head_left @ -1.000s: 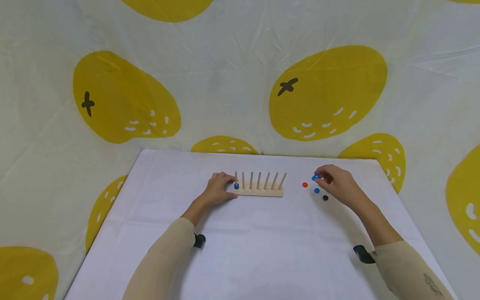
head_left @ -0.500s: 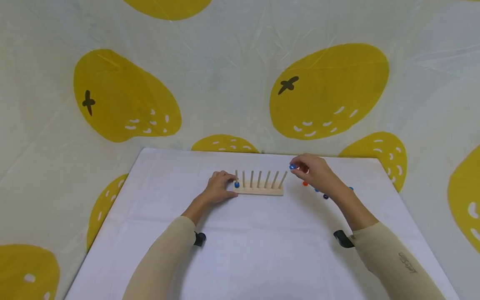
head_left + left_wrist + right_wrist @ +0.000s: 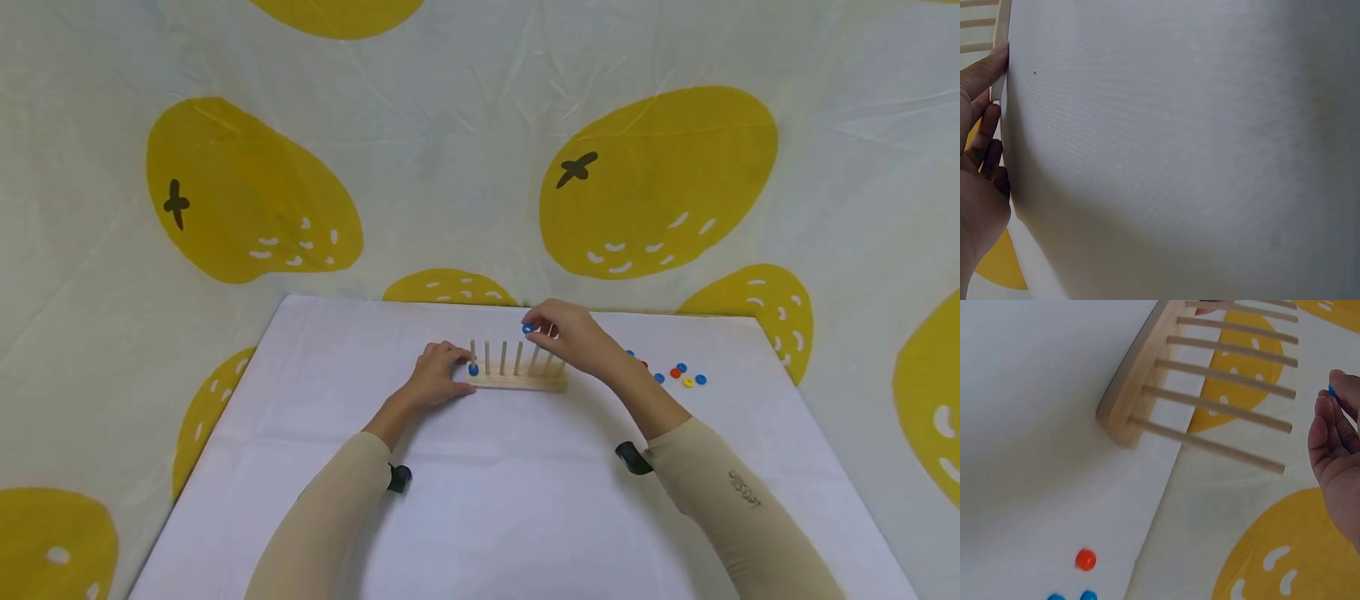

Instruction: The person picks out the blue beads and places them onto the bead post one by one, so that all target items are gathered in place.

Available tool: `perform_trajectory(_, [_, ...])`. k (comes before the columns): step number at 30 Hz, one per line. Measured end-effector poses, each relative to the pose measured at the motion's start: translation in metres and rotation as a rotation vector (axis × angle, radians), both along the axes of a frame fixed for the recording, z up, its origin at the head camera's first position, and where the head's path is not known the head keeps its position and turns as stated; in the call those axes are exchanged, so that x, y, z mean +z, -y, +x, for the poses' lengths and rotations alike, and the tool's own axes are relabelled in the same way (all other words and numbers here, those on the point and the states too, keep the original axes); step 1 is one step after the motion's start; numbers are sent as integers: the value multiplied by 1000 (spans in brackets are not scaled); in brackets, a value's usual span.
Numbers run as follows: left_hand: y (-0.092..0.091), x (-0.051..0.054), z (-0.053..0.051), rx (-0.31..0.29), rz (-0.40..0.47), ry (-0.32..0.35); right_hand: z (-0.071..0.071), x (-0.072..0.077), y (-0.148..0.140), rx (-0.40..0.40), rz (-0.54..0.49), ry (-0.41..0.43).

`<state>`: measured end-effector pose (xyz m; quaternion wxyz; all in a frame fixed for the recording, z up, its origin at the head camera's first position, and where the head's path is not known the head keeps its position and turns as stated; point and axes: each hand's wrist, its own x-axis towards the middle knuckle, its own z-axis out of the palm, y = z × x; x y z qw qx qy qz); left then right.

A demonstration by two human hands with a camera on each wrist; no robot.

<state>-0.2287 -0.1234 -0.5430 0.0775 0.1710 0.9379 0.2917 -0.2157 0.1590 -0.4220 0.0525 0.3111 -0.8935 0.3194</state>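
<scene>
A pale wooden rack (image 3: 517, 382) carries a row of several upright pegs. Around its left end, my left hand (image 3: 433, 377) grips the base, thumb at the front; the left wrist view shows the thumb (image 3: 991, 65) against the edge. A dark blue bead (image 3: 473, 370) sits low on the leftmost peg. Above the rack's right half, my right hand (image 3: 573, 335) pinches a blue ring-shaped bead (image 3: 528, 328) between thumb and fingertips, level with or above the peg tops. In the right wrist view only a sliver of that blue bead (image 3: 1332, 390) shows.
Right of the rack, loose beads lie on the white tabletop (image 3: 510, 500): a yellow one (image 3: 688, 382), a red one (image 3: 675, 373) and several blue ones, partly hidden by my right forearm. Behind the table's back edge hangs a patterned cloth (image 3: 450, 208).
My right hand has carried the blue bead left from among the loose beads to above the rack, uncovering more beads at right. My left hand stays put.
</scene>
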Motion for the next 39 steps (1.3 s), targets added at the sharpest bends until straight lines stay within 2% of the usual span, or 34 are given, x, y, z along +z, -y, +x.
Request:
perform_trajectory(8, [0, 1, -1, 3, -23, -1, -11, -4, 30, 28, 6, 67])
perform_trajectory(21, [1, 2, -1, -8, -22, -24, -25, -11, 63, 106, 20, 93])
perform_trajectory(27, [1, 0, -2, -9, -8, -19, -26, -11, 73, 121, 43, 140])
perform_trajectory(39, [2, -2, -2, -21, 5, -16, -24, -15, 76, 133, 100, 146])
